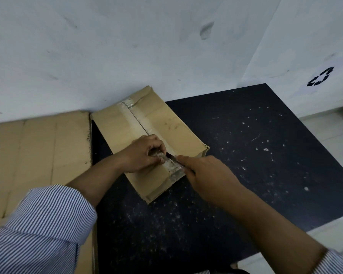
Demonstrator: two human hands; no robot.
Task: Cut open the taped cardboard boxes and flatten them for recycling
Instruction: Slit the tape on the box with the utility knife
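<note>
Striped-sleeved left hand pinches the loosened tape on the box lying on the desk, while the right hand has its fingers clenched round a cutter at the seam; best kept shallow and drawn away from the left fingers.

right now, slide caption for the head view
Left hand grips tape on a cardboard box while the right hand slits it with a knife.

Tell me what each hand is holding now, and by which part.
Left hand pinches loose tape at the box seam. Right hand grips a cutter by its handle, mostly hidden; blade tip at the seam.
</note>
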